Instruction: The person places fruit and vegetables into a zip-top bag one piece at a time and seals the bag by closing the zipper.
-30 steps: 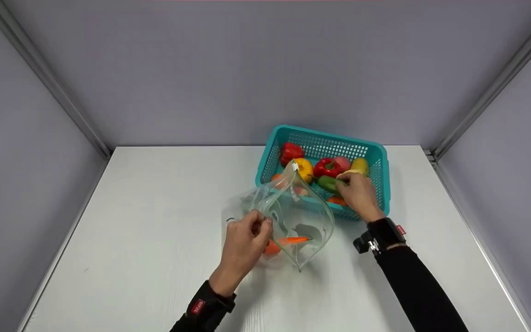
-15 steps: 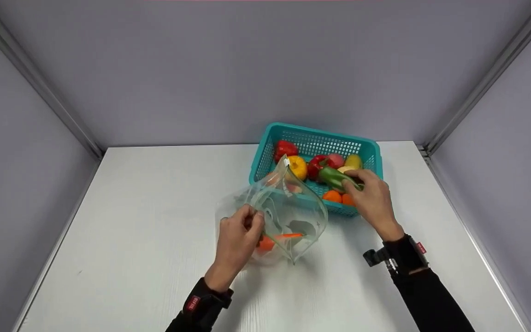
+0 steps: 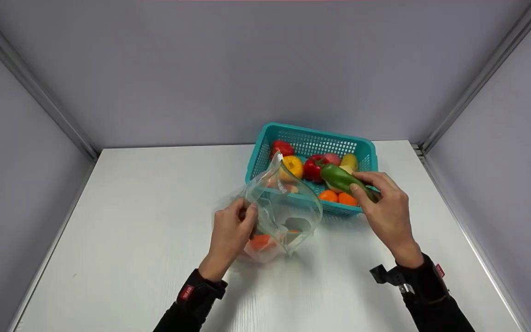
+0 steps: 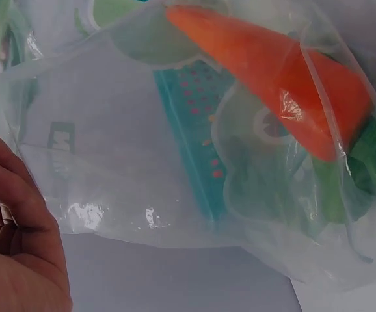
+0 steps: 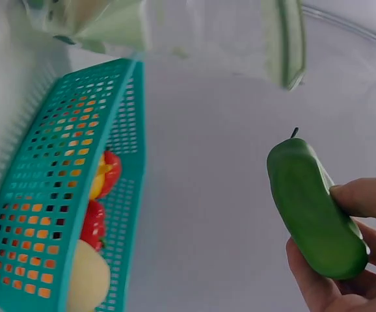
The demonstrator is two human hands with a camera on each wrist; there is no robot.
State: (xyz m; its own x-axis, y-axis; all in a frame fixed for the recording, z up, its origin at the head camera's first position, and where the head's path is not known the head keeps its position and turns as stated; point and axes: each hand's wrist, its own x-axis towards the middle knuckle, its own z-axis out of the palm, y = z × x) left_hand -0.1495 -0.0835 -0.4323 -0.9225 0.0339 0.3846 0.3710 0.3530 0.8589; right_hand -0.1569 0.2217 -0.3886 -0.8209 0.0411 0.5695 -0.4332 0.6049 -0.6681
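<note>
My left hand (image 3: 229, 231) pinches the rim of a clear zip bag (image 3: 304, 203) and holds its mouth spread, facing right. Inside the bag lies a carrot (image 4: 272, 75) with green leaves, seen through the plastic in the left wrist view. My right hand (image 3: 391, 210) grips an oblong green vegetable (image 3: 339, 177) with a thin stem by one end, thumb on one side and fingers on the other. In the right wrist view this green vegetable (image 5: 311, 208) points away from the palm, apart from the bag's zip edge (image 5: 291, 45).
Behind the bag stands a teal mesh basket (image 3: 371, 154). It holds red peppers (image 3: 314, 168), a yellow pepper (image 3: 292, 167), oranges (image 3: 328, 195), a pink-red round fruit (image 3: 332, 158) and a yellow-green fruit (image 3: 349, 161). The bag overlaps the basket's front left corner. Grey walls (image 3: 247, 69) enclose the white table (image 3: 145, 207).
My right hand has lifted the green vegetable from among the basket's contents and drawn it toward the basket's front right. My left hand keeps its pinch on the bag.
</note>
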